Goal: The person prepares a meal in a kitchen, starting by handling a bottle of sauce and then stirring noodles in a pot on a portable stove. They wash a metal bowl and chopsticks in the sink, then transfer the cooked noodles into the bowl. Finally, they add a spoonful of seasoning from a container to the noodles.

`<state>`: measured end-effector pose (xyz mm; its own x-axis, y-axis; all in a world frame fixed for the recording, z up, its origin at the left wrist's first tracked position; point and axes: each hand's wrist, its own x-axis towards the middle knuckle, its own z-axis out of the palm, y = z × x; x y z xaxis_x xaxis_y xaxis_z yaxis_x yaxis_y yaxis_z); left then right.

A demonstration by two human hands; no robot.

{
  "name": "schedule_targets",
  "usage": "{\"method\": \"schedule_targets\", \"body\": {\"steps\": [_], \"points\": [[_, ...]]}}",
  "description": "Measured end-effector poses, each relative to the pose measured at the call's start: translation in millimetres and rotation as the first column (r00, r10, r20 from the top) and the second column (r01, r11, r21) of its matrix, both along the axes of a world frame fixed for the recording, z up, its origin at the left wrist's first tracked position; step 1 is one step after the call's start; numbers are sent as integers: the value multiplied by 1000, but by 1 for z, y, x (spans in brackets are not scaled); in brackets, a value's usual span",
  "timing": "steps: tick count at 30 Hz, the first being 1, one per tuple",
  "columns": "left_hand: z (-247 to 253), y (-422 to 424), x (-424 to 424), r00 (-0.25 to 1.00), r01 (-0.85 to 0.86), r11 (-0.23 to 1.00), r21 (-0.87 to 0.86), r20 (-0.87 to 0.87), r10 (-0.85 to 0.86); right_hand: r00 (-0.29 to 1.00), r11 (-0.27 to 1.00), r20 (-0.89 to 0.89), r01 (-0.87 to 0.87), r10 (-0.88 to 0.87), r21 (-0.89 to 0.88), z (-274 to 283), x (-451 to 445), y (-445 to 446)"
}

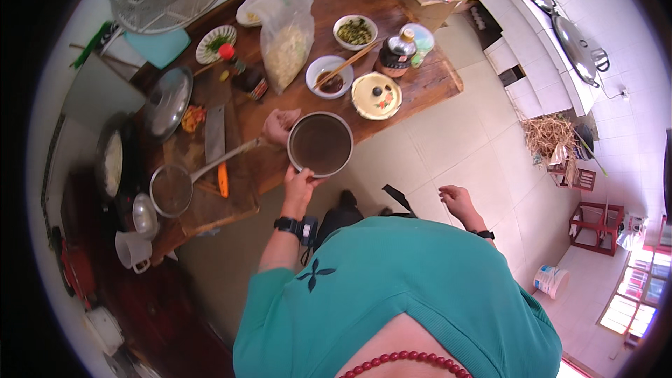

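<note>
My left hand (299,189) grips the near rim of a round bowl (321,144) with a dark brown inside, at the table's front edge. Whether liquid fills it, I cannot tell. A pale pink lump (278,127) of unclear kind lies beside the bowl. Farther left, a long-handled strainer (171,190) rests over the wooden cutting board (241,209), near a cleaver (216,134) with an orange handle. My right hand (457,202) hangs over the floor, holding nothing, with loosely bent fingers. Past the bowl stand a lidded cream enamel pot (370,102) and a white bowl (344,86) of dark sauce with chopsticks (349,64) across it.
On the wooden table (425,86) stand a bowl of chopped greens (354,32), a plastic bag of pale food (286,50), a red-capped bottle (248,77) and a dark jar (396,56). A metal lid (168,104) and a wok (111,160) are leftward. A stove counter (535,52) lines the right wall.
</note>
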<state>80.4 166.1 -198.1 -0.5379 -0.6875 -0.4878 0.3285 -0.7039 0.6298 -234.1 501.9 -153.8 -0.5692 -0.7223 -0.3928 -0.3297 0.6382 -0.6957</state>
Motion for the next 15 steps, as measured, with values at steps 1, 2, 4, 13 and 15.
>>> {"method": "schedule_targets", "body": {"steps": [1,2,4,13,15], "points": [[0,-3,0,1000,-21,1000,12,22,21,1000,1000,-1,-12,12,-17,0,-7,-16],[-1,-6,-2,999,-34,999,4,10,34,1000,999,29,-5,6,-37,1,-13,-31],[-2,-8,-4,997,-72,997,14,-21,72,994,993,8,-110,110,-51,2,-29,-59],[0,10,-37,937,-347,937,46,-24,348,994,968,53,-86,101,-235,-23,-171,-208],[14,22,-43,925,-379,917,124,35,378,957,915,-288,-149,38,-375,-25,-205,-249]]}}
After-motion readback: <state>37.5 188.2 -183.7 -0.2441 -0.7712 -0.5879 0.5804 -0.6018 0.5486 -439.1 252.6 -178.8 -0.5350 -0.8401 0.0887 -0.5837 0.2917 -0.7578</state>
